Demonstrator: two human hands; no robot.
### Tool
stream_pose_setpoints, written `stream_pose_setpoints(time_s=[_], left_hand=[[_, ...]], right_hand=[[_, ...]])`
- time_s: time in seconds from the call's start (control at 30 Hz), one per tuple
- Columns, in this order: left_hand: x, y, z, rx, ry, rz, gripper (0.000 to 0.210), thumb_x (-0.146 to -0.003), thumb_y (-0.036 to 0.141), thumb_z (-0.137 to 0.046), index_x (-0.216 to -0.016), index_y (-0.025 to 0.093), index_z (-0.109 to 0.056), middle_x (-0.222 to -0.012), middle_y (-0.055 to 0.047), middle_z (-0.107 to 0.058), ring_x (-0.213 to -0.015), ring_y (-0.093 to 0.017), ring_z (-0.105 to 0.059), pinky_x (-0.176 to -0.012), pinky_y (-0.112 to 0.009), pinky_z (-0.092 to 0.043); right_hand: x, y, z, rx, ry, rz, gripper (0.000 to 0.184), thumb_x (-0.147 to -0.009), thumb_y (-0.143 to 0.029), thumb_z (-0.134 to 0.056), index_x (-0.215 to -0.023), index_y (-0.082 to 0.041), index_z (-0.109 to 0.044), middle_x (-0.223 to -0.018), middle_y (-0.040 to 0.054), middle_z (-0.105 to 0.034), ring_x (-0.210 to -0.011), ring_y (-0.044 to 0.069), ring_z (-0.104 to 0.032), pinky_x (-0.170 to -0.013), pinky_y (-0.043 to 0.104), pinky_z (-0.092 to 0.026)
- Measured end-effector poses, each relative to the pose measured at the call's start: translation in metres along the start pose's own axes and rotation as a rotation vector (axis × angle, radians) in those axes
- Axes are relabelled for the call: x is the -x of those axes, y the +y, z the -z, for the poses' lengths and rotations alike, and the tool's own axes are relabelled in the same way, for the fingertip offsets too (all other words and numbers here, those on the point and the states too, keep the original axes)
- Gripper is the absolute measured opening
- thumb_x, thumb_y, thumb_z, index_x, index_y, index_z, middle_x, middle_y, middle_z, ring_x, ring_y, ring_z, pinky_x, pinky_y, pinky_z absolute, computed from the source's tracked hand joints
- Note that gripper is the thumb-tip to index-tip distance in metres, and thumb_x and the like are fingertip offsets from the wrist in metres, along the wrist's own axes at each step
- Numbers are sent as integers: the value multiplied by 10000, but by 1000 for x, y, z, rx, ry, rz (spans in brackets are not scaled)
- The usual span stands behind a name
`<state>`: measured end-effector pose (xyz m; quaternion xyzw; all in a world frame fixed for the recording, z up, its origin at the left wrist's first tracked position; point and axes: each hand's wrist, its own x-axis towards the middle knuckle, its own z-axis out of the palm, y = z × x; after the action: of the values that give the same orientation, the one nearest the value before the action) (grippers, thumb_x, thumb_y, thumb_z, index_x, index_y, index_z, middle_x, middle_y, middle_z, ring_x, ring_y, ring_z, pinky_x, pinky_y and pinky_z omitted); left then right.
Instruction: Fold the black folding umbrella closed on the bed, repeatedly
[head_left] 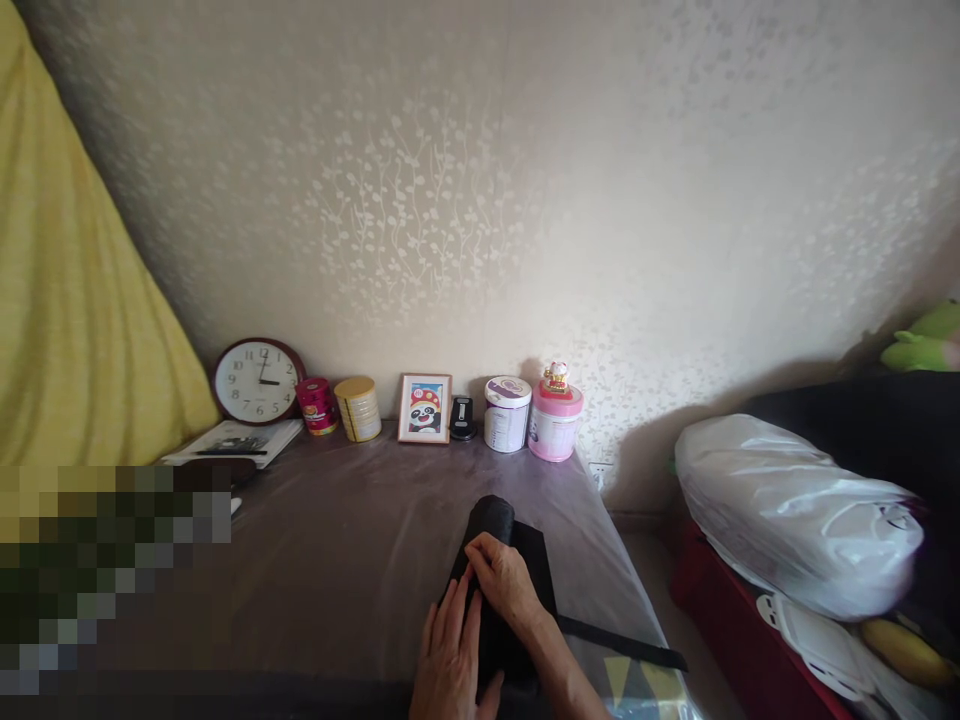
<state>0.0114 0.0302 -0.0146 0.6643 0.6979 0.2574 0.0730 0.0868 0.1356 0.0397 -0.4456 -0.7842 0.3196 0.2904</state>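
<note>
A black cloth item (491, 515), perhaps a bag or an apron, lies at the near right part of the table, its far end rounded like a roll. A flat panel of it spreads to the right, and a black strap (622, 642) runs from there toward the table's right edge. My left hand (448, 650) rests on the near left side of the cloth with its fingers stretched out. Over the middle, my right hand (501, 578) pinches the cloth, close to my left fingertips. Both hands hide much of the item.
Along the wall stand a clock (259, 382), a pink tin (316, 408), a yellow tin (358, 410), a framed panda picture (425, 408), a purple-white tub (508, 415) and a pink tub (556, 425) topped by a cat figurine (556, 380). Beyond the table's right edge lies a white plastic bag (787, 510).
</note>
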Motion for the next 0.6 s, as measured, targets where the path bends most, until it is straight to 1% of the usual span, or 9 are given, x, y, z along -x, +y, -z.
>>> stream_pose_setpoints(time_s=[0.03, 0.1, 0.17, 0.23, 0.33, 0.43, 0.5, 0.6], left_hand=[[0, 0, -4, 32, -26, 17, 744, -624, 156, -536, -1339, 152, -328, -1465, -100, -252, -1344, -289, -236, -1089, -464, -252], [2, -4, -11, 103, -39, 47, 797, -608, 105, -497, -1367, 109, -253, -1483, -118, -188, -1355, -274, -209, -1087, -431, -266], [4, -8, -18, 160, -51, 67, 788, -626, 78, -459, -1375, 80, -213, -1484, -144, -169, -1361, -259, -191, -1089, -409, -265], [5, -11, -21, 194, -81, 91, 753, -650, 69, -435, -1371, 65, -218, -1474, -165, -194, -1361, -251, -193, -1094, -400, -254], [5, -13, -24, 224, -111, 118, 731, -651, 52, -428, -1360, 57, -248, -1464, -169, -225, -1360, -251, -193, -1110, -392, -221], [3, -13, -24, 233, -117, 127, 738, -645, 36, -425, -1360, 44, -242, -1466, -173, -215, -1358, -247, -202, -1114, -378, -210], [3, -13, -24, 237, -126, 139, 746, -643, 37, -427, -1363, 42, -233, -1468, -167, -213, -1357, -235, -210, -1110, -366, -215], [2, -13, -22, 253, -155, 165, 775, -635, 53, -438, -1376, 78, -211, -1473, -135, -216, -1357, -221, -213, -1107, -359, -215]], right_hand=[[1, 0, -1, 5, -4, 12, 260, -878, -268, -384, -747, -210, -602, -651, -17, -671, -602, 110, -617, -569, 184, -394], [4, -1, -1, 32, -18, 52, 252, -881, -258, -383, -808, -215, -620, -679, -15, -680, -641, 115, -624, -603, 188, -405], [10, -3, 0, 93, -17, 101, 237, -878, -253, -400, -867, -230, -636, -729, -10, -686, -691, 122, -620, -645, 198, -413], [17, -4, 2, 142, -4, 175, 236, -879, -251, -414, -894, -243, -649, -791, -2, -689, -750, 133, -602, -699, 216, -418], [23, 0, 8, 162, 13, 325, 258, -895, -247, -406, -883, -239, -664, -921, 11, -687, -871, 149, -569, -816, 260, -409], [20, 10, 9, 173, 20, 411, 239, -890, -234, -433, -909, -238, -671, -1036, 15, -670, -1059, 167, -511, -948, 317, -352], [13, 17, 8, 190, 16, 406, 242, -890, -219, -434, -948, -246, -667, -1069, 15, -662, -1146, 174, -465, -1016, 368, -288], [-3, 25, 4, 223, -11, 381, 279, -906, -210, -393, -960, -254, -664, -1070, 12, -662, -1175, 171, -453, -1058, 429, -205]])
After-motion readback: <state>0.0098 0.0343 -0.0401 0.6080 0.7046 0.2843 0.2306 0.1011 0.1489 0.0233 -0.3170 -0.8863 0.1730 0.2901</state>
